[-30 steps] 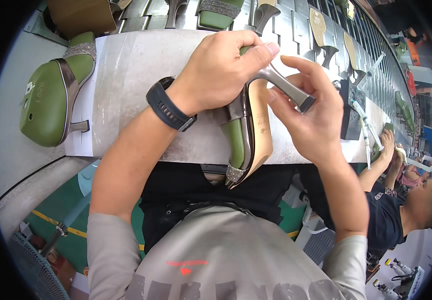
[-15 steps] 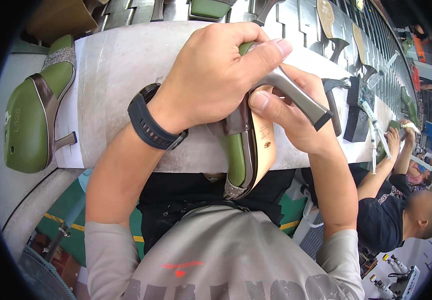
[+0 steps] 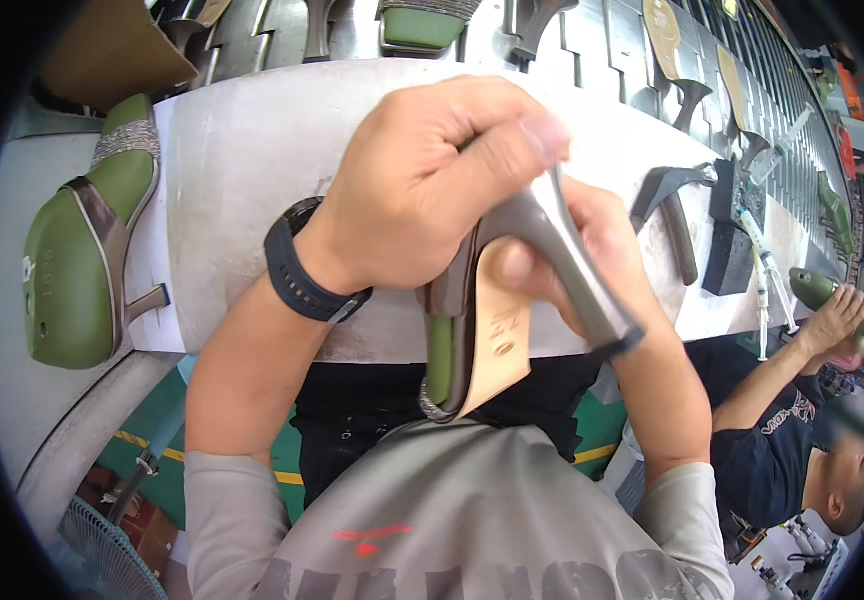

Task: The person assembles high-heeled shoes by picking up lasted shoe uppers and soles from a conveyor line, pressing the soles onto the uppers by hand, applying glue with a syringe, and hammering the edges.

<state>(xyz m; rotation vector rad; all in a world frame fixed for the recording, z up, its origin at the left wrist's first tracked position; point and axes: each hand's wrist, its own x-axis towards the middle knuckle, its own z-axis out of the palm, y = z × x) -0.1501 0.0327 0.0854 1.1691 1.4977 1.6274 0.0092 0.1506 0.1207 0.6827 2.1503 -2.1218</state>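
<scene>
A high-heeled sandal on a green shoe last [image 3: 439,362] is held between my hands, its toe with a glittery strap pointing toward me. My left hand [image 3: 432,185], above a dark wristwatch, is wrapped round its heel end, thumb across the top. My right hand [image 3: 592,235] grips from the right, thumb pressed on the tan sole [image 3: 500,340]. The metallic brown heel [image 3: 562,250] slants across in front of the right hand, its dark tip slightly blurred. Fingers hide much of the sandal's rear.
Another green last with a sandal [image 3: 77,265] lies at left. Right of my hands are a hammer [image 3: 674,205], a black block [image 3: 732,235] and syringes [image 3: 767,270]. Heels and soles rest on the metal conveyor [image 3: 602,60] beyond. A co-worker [image 3: 802,430] holds a green last at right.
The sandal has turned in my hands; its heel now points more toward me and its toe has swung slightly left. My hands still grip it. The co-worker's green last shows more fully.
</scene>
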